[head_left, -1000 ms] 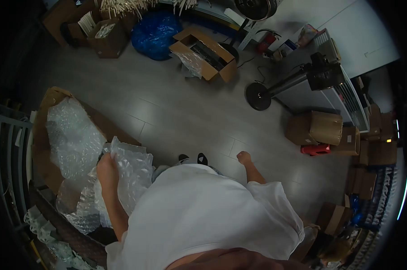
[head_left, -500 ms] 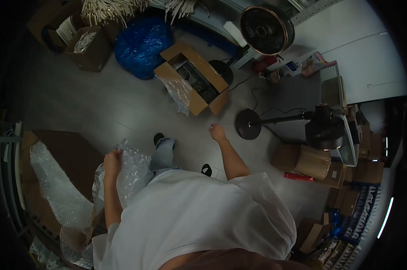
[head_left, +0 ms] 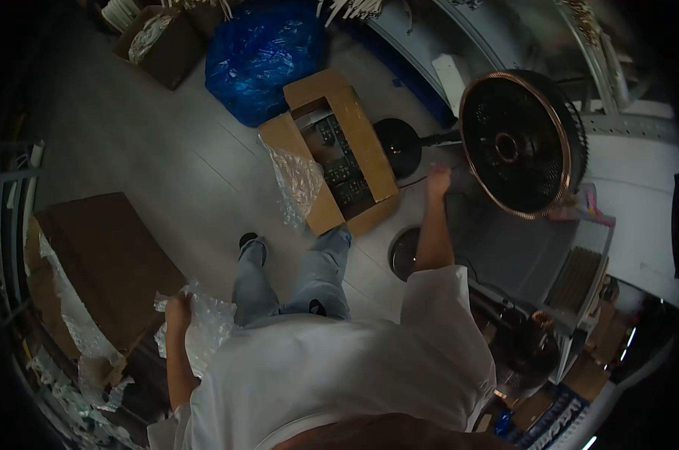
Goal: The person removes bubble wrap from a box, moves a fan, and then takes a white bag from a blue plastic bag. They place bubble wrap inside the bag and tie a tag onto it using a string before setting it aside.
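My left hand point(head_left: 178, 309) is closed on a crumpled sheet of clear bubble wrap point(head_left: 213, 324), which hangs beside my left leg. My right hand point(head_left: 438, 178) stretches forward past the open cardboard box point(head_left: 367, 139), near the round head of a black and copper pedestal fan point(head_left: 516, 142); its fingers are blurred. Dark parts point(head_left: 341, 161) lie in rows inside that box. Another piece of bubble wrap point(head_left: 296, 184) drapes over the box's near left flap.
A big blue plastic bag point(head_left: 261, 64) sits behind the box. To my left stands a large brown carton point(head_left: 111, 266) with bubble wrap at its side. A second fan's round base point(head_left: 405, 253) is on the floor by my right arm. Metal shelving edges the room.
I have stepped forward, so the open box and fan are closer. My right hand has reached out forward and right toward the fan. My left hand still holds the bubble wrap.
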A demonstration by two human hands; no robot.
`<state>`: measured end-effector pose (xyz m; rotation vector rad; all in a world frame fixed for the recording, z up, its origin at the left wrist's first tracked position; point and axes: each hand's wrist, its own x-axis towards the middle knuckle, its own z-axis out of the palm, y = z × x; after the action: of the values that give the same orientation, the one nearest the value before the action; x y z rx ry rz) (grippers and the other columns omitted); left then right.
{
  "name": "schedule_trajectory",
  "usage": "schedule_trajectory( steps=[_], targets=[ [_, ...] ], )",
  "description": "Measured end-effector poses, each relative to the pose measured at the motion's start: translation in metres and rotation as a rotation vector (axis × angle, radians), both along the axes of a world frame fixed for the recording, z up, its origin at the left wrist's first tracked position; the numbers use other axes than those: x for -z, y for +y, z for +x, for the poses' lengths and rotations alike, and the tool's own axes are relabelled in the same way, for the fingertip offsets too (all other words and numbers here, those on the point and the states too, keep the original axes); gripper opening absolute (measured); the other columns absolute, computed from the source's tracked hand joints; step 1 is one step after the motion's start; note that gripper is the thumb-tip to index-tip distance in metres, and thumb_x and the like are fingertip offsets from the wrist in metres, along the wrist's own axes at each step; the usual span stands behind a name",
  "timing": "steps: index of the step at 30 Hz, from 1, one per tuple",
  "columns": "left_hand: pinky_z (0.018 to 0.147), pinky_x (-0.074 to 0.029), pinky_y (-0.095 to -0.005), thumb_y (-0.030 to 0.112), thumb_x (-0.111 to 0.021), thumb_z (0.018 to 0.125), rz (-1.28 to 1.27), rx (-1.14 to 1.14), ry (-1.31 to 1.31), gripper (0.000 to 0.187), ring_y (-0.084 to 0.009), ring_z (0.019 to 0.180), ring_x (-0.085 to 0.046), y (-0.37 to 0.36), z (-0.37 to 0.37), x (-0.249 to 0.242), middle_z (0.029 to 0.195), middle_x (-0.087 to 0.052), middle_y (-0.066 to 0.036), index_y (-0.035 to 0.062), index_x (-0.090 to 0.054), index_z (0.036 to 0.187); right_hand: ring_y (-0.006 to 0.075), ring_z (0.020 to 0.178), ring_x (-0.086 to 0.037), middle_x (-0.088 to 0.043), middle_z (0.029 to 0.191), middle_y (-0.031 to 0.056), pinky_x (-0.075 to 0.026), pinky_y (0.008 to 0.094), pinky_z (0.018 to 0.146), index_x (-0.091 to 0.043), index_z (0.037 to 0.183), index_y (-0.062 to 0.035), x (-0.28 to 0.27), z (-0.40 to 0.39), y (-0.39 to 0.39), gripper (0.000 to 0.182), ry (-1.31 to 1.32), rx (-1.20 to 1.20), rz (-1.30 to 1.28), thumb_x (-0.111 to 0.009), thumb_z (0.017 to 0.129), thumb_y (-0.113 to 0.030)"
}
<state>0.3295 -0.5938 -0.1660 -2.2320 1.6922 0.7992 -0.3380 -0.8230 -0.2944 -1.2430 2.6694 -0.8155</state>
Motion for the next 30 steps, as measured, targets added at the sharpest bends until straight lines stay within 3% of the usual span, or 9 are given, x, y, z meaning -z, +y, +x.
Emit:
schedule_trajectory(
  steps=[1,3,5,9,14,30],
  targets=[
    [0.062,-0.043,-0.0496,0.025,-0.052,0.084,0.032,-0.058,-0.011,0.028,-0.0422,0.071,-0.056,0.020,-0.011,0.008,0.071,-0.057,-0.024,-0.0006,-0.054,0.071,0.0333,0.082,-0.060,-0.062,0.091,0.0197,-0.047,0.0399,0.073,-0.057,0.099,0.0026,0.006,-0.026,-0.029,0.035,0.089,0.054,-0.087,-0.063,0.078,-0.025],
    [0.062,-0.044,-0.0495,0.026,-0.052,0.084,0.090,-0.127,-0.046,0.029,-0.0421,0.072,-0.056,0.056,-0.036,0.013,0.071,-0.058,-0.024,-0.0002,-0.055,0.072,0.0325,0.086,-0.059,-0.061,0.094,0.0169,-0.047,0.0400,0.076,-0.056,0.099,0.0007,0.043,-0.098,-0.070,0.034,0.512,-0.108,-0.397,-0.064,0.076,-0.024],
    [0.062,-0.044,-0.0493,0.028,-0.050,0.085,0.201,-0.163,-0.199,0.031,-0.0421,0.073,-0.057,0.071,-0.070,0.010,0.072,-0.058,-0.024,0.0009,-0.057,0.072,0.0326,0.086,-0.059,-0.061,0.095,0.0169,-0.047,0.0400,0.076,-0.055,0.099,0.0009,0.065,-0.105,-0.087,0.035,0.442,-0.132,-0.396,-0.064,0.077,-0.024],
    [0.067,-0.044,-0.0506,0.029,-0.048,0.085,0.292,-0.279,-0.148,0.033,-0.0419,0.075,-0.056,0.051,-0.115,0.001,0.075,-0.058,-0.024,0.0001,-0.057,0.073,0.0328,0.088,-0.058,-0.061,0.096,0.0173,-0.047,0.0400,0.077,-0.055,0.100,0.0016,0.104,-0.138,-0.122,0.037,0.280,-0.119,-0.469,-0.063,0.077,-0.025],
    [0.066,-0.045,-0.0494,0.030,-0.051,0.084,0.344,-0.151,-0.115,0.031,-0.0405,0.076,-0.057,0.033,-0.155,0.009,0.077,-0.060,-0.022,0.0016,-0.057,0.074,0.0331,0.089,-0.058,-0.060,0.097,0.0177,-0.046,0.0399,0.079,-0.054,0.102,0.0026,0.120,-0.158,-0.134,0.039,0.101,-0.069,-0.560,-0.062,0.078,-0.027],
    [0.065,-0.045,-0.0484,0.030,-0.051,0.083,0.316,-0.175,-0.126,0.031,-0.0403,0.072,-0.057,0.052,-0.179,0.007,0.076,-0.059,-0.021,0.0023,-0.058,0.072,0.0340,0.094,-0.055,-0.057,0.101,0.0192,-0.044,0.0398,0.084,-0.052,0.107,0.0057,0.148,-0.159,-0.102,0.046,-0.461,0.089,-0.808,-0.059,0.079,-0.031]
  ],
)
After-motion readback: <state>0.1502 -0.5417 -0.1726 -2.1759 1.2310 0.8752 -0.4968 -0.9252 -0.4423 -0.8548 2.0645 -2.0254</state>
